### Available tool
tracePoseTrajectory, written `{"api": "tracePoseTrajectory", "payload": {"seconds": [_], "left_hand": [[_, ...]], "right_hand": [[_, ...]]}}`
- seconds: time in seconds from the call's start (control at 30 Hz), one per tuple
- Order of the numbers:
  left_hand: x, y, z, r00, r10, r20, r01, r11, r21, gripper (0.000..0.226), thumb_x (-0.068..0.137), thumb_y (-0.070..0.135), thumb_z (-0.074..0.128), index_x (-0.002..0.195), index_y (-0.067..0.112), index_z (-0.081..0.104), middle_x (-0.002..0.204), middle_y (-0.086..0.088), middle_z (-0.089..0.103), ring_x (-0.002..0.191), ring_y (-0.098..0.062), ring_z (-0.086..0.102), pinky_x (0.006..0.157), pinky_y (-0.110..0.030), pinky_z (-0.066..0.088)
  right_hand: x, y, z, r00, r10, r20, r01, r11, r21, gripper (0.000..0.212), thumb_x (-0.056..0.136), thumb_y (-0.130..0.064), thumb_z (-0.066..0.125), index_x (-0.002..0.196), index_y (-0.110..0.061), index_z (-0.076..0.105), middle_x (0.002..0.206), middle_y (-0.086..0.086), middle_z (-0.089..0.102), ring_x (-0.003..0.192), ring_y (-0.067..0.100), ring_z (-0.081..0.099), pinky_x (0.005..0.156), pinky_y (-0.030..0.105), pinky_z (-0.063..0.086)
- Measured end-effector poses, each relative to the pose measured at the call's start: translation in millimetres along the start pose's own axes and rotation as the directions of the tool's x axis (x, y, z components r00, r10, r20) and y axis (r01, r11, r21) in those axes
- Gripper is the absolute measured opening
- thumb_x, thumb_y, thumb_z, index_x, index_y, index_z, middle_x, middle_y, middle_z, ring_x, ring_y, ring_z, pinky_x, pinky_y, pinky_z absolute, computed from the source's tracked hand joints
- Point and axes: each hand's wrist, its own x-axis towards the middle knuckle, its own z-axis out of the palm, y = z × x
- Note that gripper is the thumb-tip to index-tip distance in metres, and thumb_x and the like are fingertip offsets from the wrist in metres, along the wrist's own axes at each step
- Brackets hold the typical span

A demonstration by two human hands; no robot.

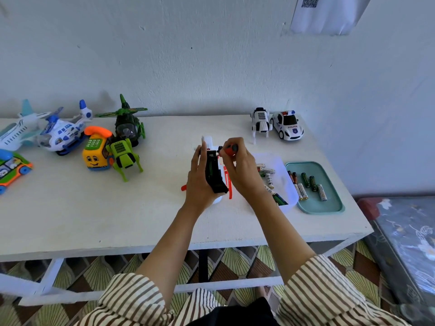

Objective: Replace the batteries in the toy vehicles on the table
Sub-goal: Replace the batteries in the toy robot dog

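My left hand (199, 178) grips a white and red toy vehicle (215, 175) turned underside up above the middle of the white table (117, 220); its black battery bay shows a green battery inside. My right hand (240, 170) holds a red-handled screwdriver (231, 149) with its tip at the upper end of the toy's underside. Several batteries (268, 177) lie in a white tray (288, 184) just right of my hands. More batteries (307, 184) lie in a teal tray (329, 198) further right.
At the far left stand a white plane (16, 130), a blue-white helicopter (63, 132), a green helicopter (128, 123), a yellow phone toy (95, 151), a green robot dog (123, 157) and a green bus (11, 169). A white robot dog (260, 123) and police car (288, 125) stand at the back right.
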Motion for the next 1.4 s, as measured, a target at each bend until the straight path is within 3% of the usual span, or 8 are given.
{"api": "tracePoseTrajectory", "payload": {"seconds": [0.17, 0.47, 0.57, 0.7, 0.9, 1.07, 1.27, 1.4], "left_hand": [[1.1, -0.3, 0.1, 1.000, -0.004, -0.013, 0.004, 1.000, -0.012, 0.108, 0.072, 0.021, 0.082, 0.150, 0.011, 0.008, 0.158, -0.013, 0.014, 0.145, -0.014, 0.013, 0.108, -0.022, 0.020], [1.9, -8.9, 5.6, 0.999, -0.018, -0.042, 0.016, 0.999, -0.042, 0.102, 0.076, 0.025, 0.080, 0.151, 0.008, 0.014, 0.157, -0.011, 0.018, 0.141, -0.010, 0.012, 0.105, 0.003, 0.003], [1.3, -6.3, 5.4, 0.999, -0.022, -0.048, 0.019, 0.997, -0.076, 0.100, 0.074, 0.030, 0.076, 0.150, 0.003, 0.017, 0.154, -0.017, 0.025, 0.140, -0.016, 0.019, 0.106, 0.001, 0.007], [0.6, -11.6, -4.1, 0.997, -0.035, -0.073, 0.028, 0.995, -0.091, 0.111, 0.066, 0.030, 0.083, 0.150, 0.002, 0.017, 0.154, -0.015, 0.026, 0.142, -0.019, 0.024, 0.107, -0.001, 0.012], [0.3, -15.3, -19.2, 0.986, -0.079, -0.148, 0.059, 0.989, -0.135, 0.111, 0.068, 0.011, 0.086, 0.152, 0.009, 0.013, 0.154, -0.013, 0.024, 0.136, 0.001, 0.020, 0.100, 0.004, 0.017], [-5.9, -13.8, -16.2, 0.989, -0.098, -0.114, 0.079, 0.984, -0.159, 0.118, 0.060, 0.006, 0.089, 0.149, 0.014, 0.012, 0.154, -0.015, 0.022, 0.133, -0.002, 0.018, 0.098, 0.007, 0.017], [-6.4, -14.8, -13.2, 0.988, -0.114, -0.101, 0.097, 0.983, -0.156, 0.117, 0.063, 0.008, 0.088, 0.151, 0.014, 0.011, 0.155, -0.014, 0.020, 0.135, -0.003, 0.016, 0.099, 0.006, 0.014], [-4.9, -14.9, -11.5, 0.988, -0.118, -0.102, 0.101, 0.982, -0.160, 0.111, 0.069, 0.013, 0.084, 0.152, 0.008, 0.011, 0.155, -0.015, 0.021, 0.137, -0.006, 0.019, 0.102, 0.004, 0.015]], "right_hand": [[16.5, -3.8, -3.2, 0.999, -0.034, 0.041, 0.034, 0.999, -0.006, 0.014, 0.096, -0.012, 0.047, 0.100, 0.000, 0.041, 0.080, 0.013, 0.054, 0.066, 0.028, 0.054, 0.060, 0.032, 0.042], [36.6, -4.7, -13.0, 0.998, 0.027, -0.052, -0.021, 0.992, 0.123, 0.009, 0.096, -0.008, 0.045, 0.096, -0.011, 0.036, 0.079, 0.015, 0.061, 0.070, 0.016, 0.064, 0.060, 0.019, 0.045], [34.7, -3.5, -12.8, 0.981, 0.078, -0.180, -0.031, 0.968, 0.250, 0.008, 0.096, -0.009, 0.047, 0.098, -0.011, 0.040, 0.079, 0.006, 0.059, 0.066, 0.001, 0.060, 0.063, 0.015, 0.046], [29.0, 5.2, -15.5, 0.920, 0.146, -0.364, -0.017, 0.942, 0.335, 0.019, 0.092, -0.006, 0.054, 0.096, -0.022, 0.045, 0.083, 0.003, 0.059, 0.069, 0.020, 0.061, 0.064, 0.022, 0.050], [8.5, 41.6, 7.4, 0.978, 0.178, 0.113, -0.160, 0.975, -0.155, 0.020, 0.079, 0.015, 0.056, 0.091, 0.000, 0.061, 0.102, 0.014, 0.057, 0.077, 0.014, 0.053, 0.072, 0.014, 0.045], [-11.7, 52.1, 28.7, 0.809, 0.414, 0.419, -0.112, 0.807, -0.580, 0.022, 0.080, 0.011, 0.059, 0.100, 0.001, 0.059, 0.119, 0.014, 0.044, 0.077, 0.023, 0.052, 0.071, 0.028, 0.049], [-12.8, 55.4, 28.0, 0.727, 0.451, 0.517, -0.016, 0.764, -0.645, 0.029, 0.082, 0.013, 0.053, 0.108, 0.002, 0.060, 0.120, 0.015, 0.045, 0.078, 0.023, 0.048, 0.069, 0.027, 0.044], [1.5, 40.3, 18.2, 0.861, 0.382, 0.336, -0.132, 0.805, -0.579, 0.040, 0.080, 0.018, 0.047, 0.111, -0.003, 0.061, 0.116, 0.012, 0.053, 0.088, 0.028, 0.059, 0.067, 0.032, 0.048]]}}
